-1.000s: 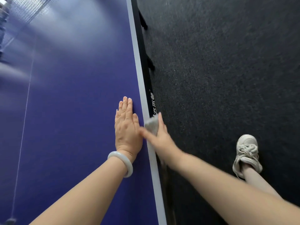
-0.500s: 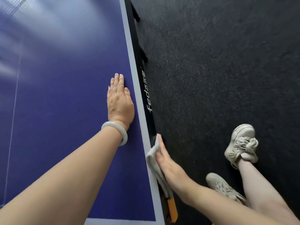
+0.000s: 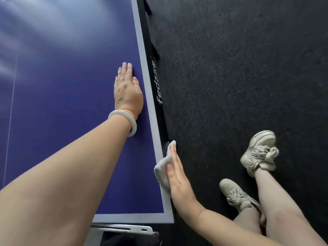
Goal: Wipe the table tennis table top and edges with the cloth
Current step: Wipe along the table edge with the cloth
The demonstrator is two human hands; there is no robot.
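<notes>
The desk (image 3: 62,86) has a deep blue top with a pale sheen of light across its far part. A thin white line (image 3: 10,112) runs lengthwise near the left of the view, and a grey-white border (image 3: 142,68) frames the right side and the near end. Below the border, the desk's black side edge (image 3: 158,89) carries white lettering that begins "fed". A grey metal bracket (image 3: 122,228) shows under the near corner. To the right lies a dark, speckled floor (image 3: 239,68), and on it stand the person's two beige laced shoes, one (image 3: 259,151) farther out and one (image 3: 234,194) nearer, with bare legs above them.

The left hand (image 3: 127,91) lies flat on the blue top just inside the border, palm down, fingers straight and close together, holding nothing. A pale bangle (image 3: 124,119) circles its wrist.

The cloth (image 3: 164,167), a light grey-white towel, sits at the right side of the desk close to the near corner, bunched over the border and down against the black side edge. The right hand (image 3: 179,181) is on the outer side of it, fingers straight and pointing away along the edge, palm pressing the cloth sideways against the desk. The thumb rests on the cloth's upper fold. Part of the cloth sticks out past the fingertips and part bulges toward the blue top.
</notes>
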